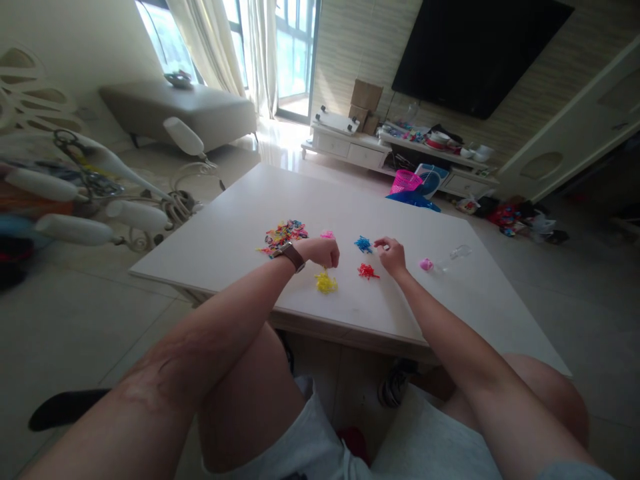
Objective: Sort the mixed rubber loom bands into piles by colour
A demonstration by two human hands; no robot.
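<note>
My left hand (325,253), with a brown-strapped watch (292,256) at its wrist, is closed above the table, just over a pile of small yellow pieces (326,283). Its fingertips point down and hide whatever may be in them. Beside a pile of blue pieces (363,245), my right hand (392,255) has its fingers curled towards the thumb; anything between them is too small to make out. Red pieces (369,271) lie in a pile below the blue ones. A mixed multicoloured heap (286,235) is left of my left hand, and a pink pile (327,235) shows partly behind it.
The white table (440,313) stands before my knees. On its right side are a pink object (426,265) and a clear container (461,252). A lamp-like fixture with white arms (137,215) is at the left. A pink basket (406,181) stands beyond the table.
</note>
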